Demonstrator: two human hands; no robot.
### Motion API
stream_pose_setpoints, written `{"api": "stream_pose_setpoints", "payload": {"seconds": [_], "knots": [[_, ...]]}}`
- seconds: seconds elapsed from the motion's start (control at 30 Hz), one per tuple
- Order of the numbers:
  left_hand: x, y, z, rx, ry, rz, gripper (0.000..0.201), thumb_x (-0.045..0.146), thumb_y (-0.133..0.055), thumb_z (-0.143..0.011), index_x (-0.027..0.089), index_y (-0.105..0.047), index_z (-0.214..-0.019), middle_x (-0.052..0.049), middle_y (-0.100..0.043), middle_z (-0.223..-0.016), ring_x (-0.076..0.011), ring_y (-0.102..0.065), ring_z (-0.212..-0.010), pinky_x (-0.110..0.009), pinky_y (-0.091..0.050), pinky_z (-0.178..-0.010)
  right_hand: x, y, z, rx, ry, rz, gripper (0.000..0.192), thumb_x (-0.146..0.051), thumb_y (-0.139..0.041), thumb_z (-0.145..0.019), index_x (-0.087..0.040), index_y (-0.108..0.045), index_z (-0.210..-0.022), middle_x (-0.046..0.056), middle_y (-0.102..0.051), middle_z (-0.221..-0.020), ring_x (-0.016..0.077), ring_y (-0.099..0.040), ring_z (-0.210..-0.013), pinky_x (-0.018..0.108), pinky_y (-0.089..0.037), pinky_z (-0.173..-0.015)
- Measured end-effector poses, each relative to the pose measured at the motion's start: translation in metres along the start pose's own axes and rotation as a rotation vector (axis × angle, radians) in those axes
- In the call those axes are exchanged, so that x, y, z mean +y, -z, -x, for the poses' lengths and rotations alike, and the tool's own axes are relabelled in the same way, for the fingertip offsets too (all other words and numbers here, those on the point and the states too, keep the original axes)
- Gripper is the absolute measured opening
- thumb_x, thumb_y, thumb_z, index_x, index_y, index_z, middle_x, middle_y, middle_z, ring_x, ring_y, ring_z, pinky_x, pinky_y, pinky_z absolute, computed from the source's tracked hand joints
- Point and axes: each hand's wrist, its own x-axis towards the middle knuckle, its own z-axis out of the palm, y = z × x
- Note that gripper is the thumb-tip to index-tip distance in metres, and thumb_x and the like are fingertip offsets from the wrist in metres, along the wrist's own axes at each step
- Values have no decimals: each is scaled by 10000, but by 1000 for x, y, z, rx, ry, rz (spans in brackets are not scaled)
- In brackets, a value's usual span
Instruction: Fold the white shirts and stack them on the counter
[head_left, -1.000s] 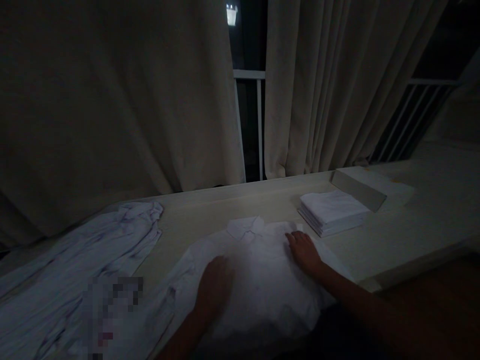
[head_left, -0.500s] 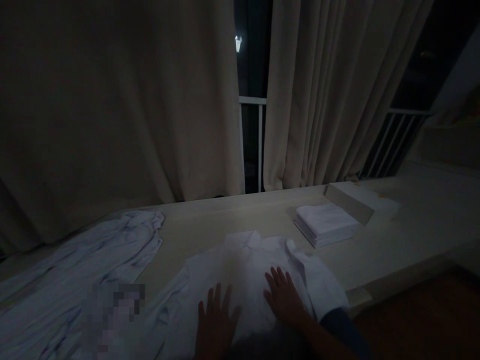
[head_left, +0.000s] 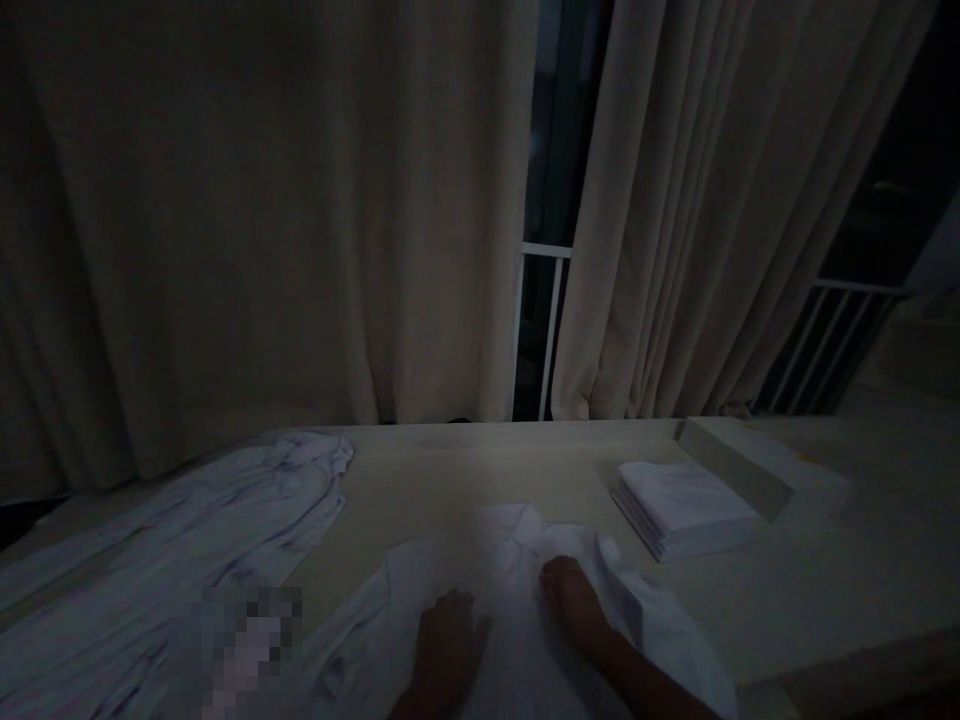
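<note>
A white collared shirt (head_left: 514, 610) lies spread on the pale surface in front of me, with its collar pointing away. My left hand (head_left: 450, 645) rests on the left half of the shirt front, fingers close together and lightly bent, thumb apart. On the other half, below the collar, my right hand (head_left: 576, 605) has its fingers curled in against the cloth. Dim light and the back of that hand partly hide its fingertips. The shirt's lower part runs out of view at the bottom.
Several loose white garments (head_left: 247, 520) lie heaped on the left. A stack of folded white clothes (head_left: 686, 500) sits to the right, beside a white box (head_left: 750, 460). Beige curtains (head_left: 420, 250) hang behind the surface, with a railing (head_left: 547, 252) in the gap.
Both hands lay flat with spread fingers; now the left's fingers are drawn together and the right's are curled. The right hand is nearer the collar. The view has shifted up and left.
</note>
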Motion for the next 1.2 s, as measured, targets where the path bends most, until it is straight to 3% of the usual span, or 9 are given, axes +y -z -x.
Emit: {"api": "stream_pose_setpoints", "payload": {"seconds": [0.1,0.2,0.37,0.47,0.67,0.83,1.0,1.2], "knots": [[-5,-1,-47,129,-3,97,496,364,-295,-890,143,-583,-1229,-147,-584,-1300,-243,-511,-1248,-411,-365,-1084,13,-14,-37,85,-62,-82,397,-218,-340,-899,-155,-634,-1158,133,-647,-1160,275,-574,-1112,383,-432,-976],[-14,-13,-92,193,17,134,511,310,-248,-903,111,-509,-1294,-136,-526,-1369,-206,-450,-1308,-378,-335,-1119,29,-34,-68,177,-129,-139,417,-185,-356,-865,-115,-617,-1182,150,-634,-1179,265,-568,-1131,375,-419,-1006],[-27,-33,-145,295,60,178,528,326,-218,-928,85,-455,-1333,-149,-501,-1391,-197,-438,-1310,-361,-348,-1103,44,-70,-107,297,-145,-219,415,-190,-335,-892,-90,-606,-1189,159,-628,-1171,250,-562,-1116,369,-428,-988],[-30,-40,-162,320,114,171,562,440,-248,-934,108,-472,-1329,-159,-595,-1257,-251,-524,-1199,-422,-400,-1026,46,-87,-121,343,-134,-188,409,-263,-339,-943,-93,-591,-1216,164,-619,-1177,271,-535,-1129,407,-408,-991],[-22,-50,-172,375,201,146,648,631,-379,-842,151,-582,-1227,-177,-634,-1071,-351,-531,-1058,-532,-393,-915,48,-100,-126,309,-133,-87,432,-377,-368,-977,-118,-564,-1262,172,-619,-1104,287,-532,-1048,451,-384,-955],[-24,-49,-173,448,199,334,389,510,-484,-821,198,-662,-969,-101,-644,-948,-267,-554,-965,-428,-430,-893,52,-98,-127,372,-157,-258,327,-339,-447,-929,-156,-620,-1137,131,-619,-1026,261,-535,-997,426,-405,-917],[-28,-47,-160,513,214,461,232,382,-488,-824,221,-609,-938,-39,-631,-928,-176,-588,-841,-321,-474,-794,51,-95,-124,420,-176,-532,201,-378,-538,-874,-201,-581,-959,37,-601,-874,194,-554,-816,331,-455,-770],[-24,-47,-158,517,140,473,285,270,-537,-763,239,-633,-1029,-28,-608,-926,-178,-584,-842,-329,-461,-805,46,-97,-126,415,-266,-501,410,-446,-661,-782,-209,-590,-1109,31,-609,-864,203,-566,-808,320,-458,-735]]}}
